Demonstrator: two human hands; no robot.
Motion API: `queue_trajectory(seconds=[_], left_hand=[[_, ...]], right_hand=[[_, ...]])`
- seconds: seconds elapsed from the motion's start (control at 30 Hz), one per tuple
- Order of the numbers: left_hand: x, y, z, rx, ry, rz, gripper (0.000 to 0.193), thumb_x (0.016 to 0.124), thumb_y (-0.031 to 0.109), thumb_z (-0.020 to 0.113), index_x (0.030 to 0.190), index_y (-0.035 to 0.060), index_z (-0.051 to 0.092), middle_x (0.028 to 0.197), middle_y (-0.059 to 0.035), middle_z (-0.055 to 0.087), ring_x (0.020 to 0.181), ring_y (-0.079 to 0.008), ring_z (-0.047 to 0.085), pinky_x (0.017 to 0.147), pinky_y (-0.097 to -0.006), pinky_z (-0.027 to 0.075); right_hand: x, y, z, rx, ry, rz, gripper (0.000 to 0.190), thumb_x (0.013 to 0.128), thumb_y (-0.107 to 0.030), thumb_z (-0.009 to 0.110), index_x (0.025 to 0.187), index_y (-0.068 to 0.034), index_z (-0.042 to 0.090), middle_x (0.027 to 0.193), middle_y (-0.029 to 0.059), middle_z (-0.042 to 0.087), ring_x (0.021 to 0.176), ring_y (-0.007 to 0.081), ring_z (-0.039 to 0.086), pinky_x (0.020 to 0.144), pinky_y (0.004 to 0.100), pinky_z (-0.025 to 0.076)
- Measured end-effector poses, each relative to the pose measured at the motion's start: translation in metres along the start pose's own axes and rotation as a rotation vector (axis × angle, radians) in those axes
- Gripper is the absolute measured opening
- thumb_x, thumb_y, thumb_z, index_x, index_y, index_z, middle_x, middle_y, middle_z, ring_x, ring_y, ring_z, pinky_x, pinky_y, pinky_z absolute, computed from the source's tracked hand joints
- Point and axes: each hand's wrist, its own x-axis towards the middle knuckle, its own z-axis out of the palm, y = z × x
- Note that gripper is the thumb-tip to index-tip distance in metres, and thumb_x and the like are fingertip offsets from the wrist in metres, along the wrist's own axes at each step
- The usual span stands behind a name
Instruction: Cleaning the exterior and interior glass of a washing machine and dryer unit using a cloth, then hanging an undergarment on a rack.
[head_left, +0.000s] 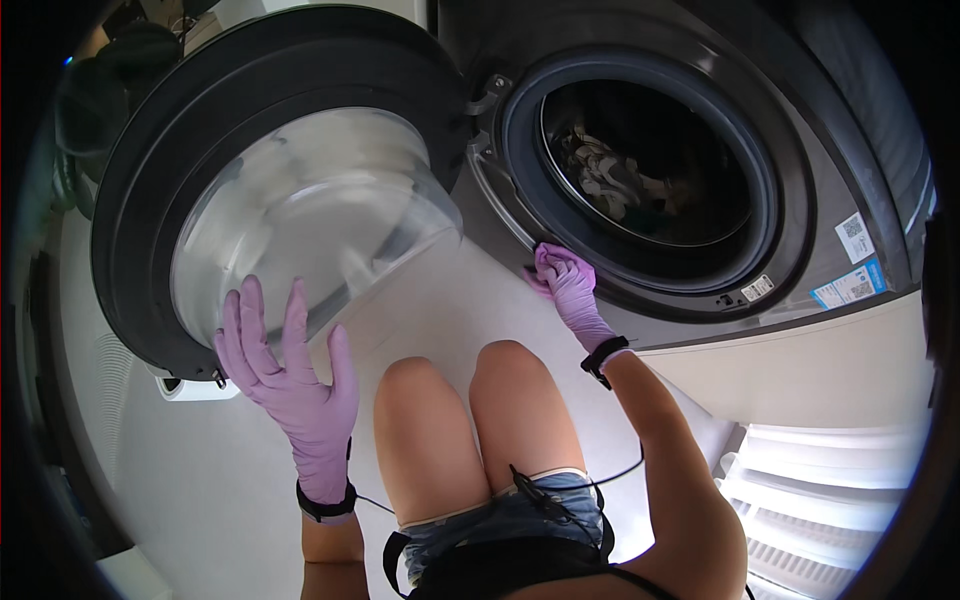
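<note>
A front-loading washing machine stands before me, its round door (142, 195) swung wide to the left. My left hand (292, 382), in a pink-purple glove, is spread at the lower edge of the door's clear glass bowl (337, 217), holding nothing; whether it touches the glass I cannot tell. In a matching glove, my right hand (570, 289) is closed on a pink cloth (559, 259) against the lower left of the door opening's rim, beside the grey rubber door seal (645, 266). Crumpled laundry (611, 176) lies inside the dark drum.
The door hinge (491, 97) joins door and machine at the upper middle. Stickers (851, 285) are on the machine front at right. A white slatted thing (810, 495) stands at lower right. A pale floor (225, 480) extends around my bare knees. Thin cables hang near both wrists.
</note>
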Motion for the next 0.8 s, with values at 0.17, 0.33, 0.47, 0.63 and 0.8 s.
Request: queue_trajectory(seconds=[0.17,0.33,0.47,0.63,0.8], left_hand=[[-0.001,0.000,-0.001,0.055,-0.005,-0.021,0.050,0.079,0.024,0.064,0.128,0.0200,0.054,0.144,-0.0110,0.036,0.133,-0.0343,0.032,0.108,-0.0551,0.020],[-0.002,0.031,0.007,-0.060,0.010,-0.011,0.051,0.077,0.027,0.065,0.126,0.0207,0.055,0.143,-0.0104,0.036,0.134,-0.0357,0.031,0.108,-0.0615,0.015],[0.006,0.027,0.011,-0.084,-0.040,-0.032,0.051,0.076,0.026,0.066,0.125,0.0202,0.056,0.141,-0.0081,0.039,0.133,-0.0353,0.032,0.107,-0.0628,0.014],[0.006,0.020,0.007,-0.062,-0.071,-0.018,0.052,0.077,0.020,0.064,0.128,0.0168,0.053,0.142,-0.0056,0.041,0.135,-0.0313,0.031,0.110,-0.0589,0.010],[0.007,0.018,0.011,-0.106,-0.020,0.009,0.050,0.079,0.020,0.063,0.128,0.0161,0.053,0.141,-0.0072,0.042,0.135,-0.0305,0.031,0.110,-0.0589,0.010]], right_hand=[[0.115,-0.052,-0.128,-0.018,0.313,-0.287,0.052,0.077,-0.014,0.052,0.129,-0.012,0.048,0.129,0.0051,0.047,0.117,0.0221,0.048,0.095,0.0381,0.041],[0.182,-0.058,-0.131,-0.108,-0.272,-0.132,0.049,0.068,-0.023,0.063,0.114,-0.006,0.053,0.083,0.0106,0.059,0.082,0.0322,0.061,0.072,0.0397,0.050],[0.108,-0.026,-0.076,-0.693,0.067,-0.558,0.038,0.077,-0.025,0.056,0.108,-0.003,0.055,0.092,0.0141,0.059,0.096,0.0308,0.056,0.077,0.0453,0.046],[0.011,-0.001,-0.071,-0.453,-0.464,-0.437,0.034,0.078,-0.014,0.054,0.108,-0.001,0.062,0.097,0.0166,0.062,0.085,0.0291,0.060,0.070,0.0403,0.047],[-0.073,0.052,-0.127,-0.654,-0.456,-0.230,0.027,0.078,-0.022,0.058,0.095,-0.002,0.063,0.087,0.0118,0.061,0.082,0.0246,0.059,0.065,0.0365,0.046]])
